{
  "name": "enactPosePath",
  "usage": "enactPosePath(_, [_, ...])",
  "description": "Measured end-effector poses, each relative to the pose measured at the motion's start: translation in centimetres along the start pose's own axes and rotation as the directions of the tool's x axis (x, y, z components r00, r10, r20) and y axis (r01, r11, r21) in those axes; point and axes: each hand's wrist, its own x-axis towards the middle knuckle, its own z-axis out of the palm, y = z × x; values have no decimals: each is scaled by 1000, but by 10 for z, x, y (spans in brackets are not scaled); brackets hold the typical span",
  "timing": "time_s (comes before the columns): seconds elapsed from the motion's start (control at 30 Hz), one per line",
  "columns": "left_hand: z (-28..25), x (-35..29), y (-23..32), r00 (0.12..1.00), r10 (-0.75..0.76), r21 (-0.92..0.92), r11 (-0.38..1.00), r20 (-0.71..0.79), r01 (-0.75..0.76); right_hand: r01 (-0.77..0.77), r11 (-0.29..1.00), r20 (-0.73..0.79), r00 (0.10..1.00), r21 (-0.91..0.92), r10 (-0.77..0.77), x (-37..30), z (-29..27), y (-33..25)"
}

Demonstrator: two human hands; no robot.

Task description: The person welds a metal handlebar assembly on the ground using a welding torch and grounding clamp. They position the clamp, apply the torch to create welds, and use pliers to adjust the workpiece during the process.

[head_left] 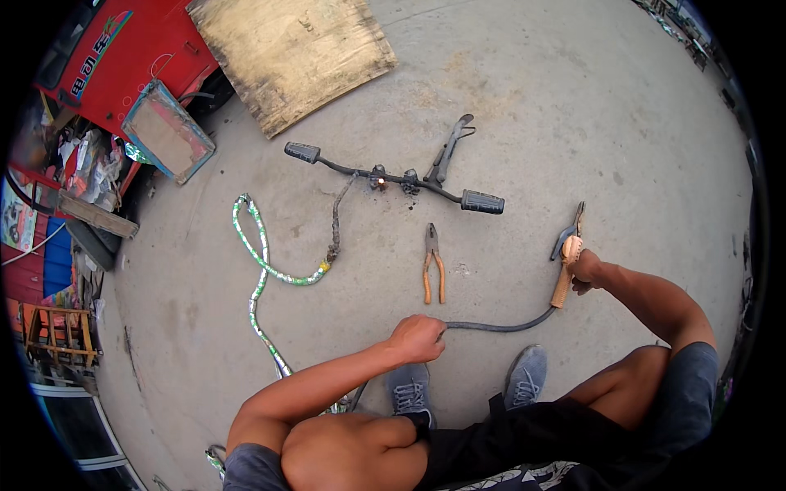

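Note:
My left hand (417,339) is closed in a fist around a dark grey cable (499,328). The cable runs right to a welding electrode holder (562,285) with an orange-tan handle and dark jaws pointing away from me. Against that handle, my right hand (584,271) is closed with curled fingers; part of its grip is hidden. Pliers (432,258) with orange handles lie on the ground between my hands. Farther off rests a black footrest bar (393,177) with rubber pegs at both ends and a stand leg (446,159) sticking out. A small bright orange spot shows near its middle.
A cable wrapped in green and silver tape (255,299) loops at left, its charred end reaching the bar. Beyond are a wooden board (295,57), a red vehicle (131,57), a framed panel (168,133) and a scrap pile (86,168). My shoes (526,376) stand close by.

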Motion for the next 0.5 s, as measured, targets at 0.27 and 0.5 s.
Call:
enactPosePath(0.27, [3,7,9,995,99,-15,995,18,-99,211,931,289,949,-297,-123,-90,15,-85])
enactPosePath(0.5, [65,-17,-10,994,104,-73,992,24,-102,630,605,407,777,-487,-481,-147,56,-161])
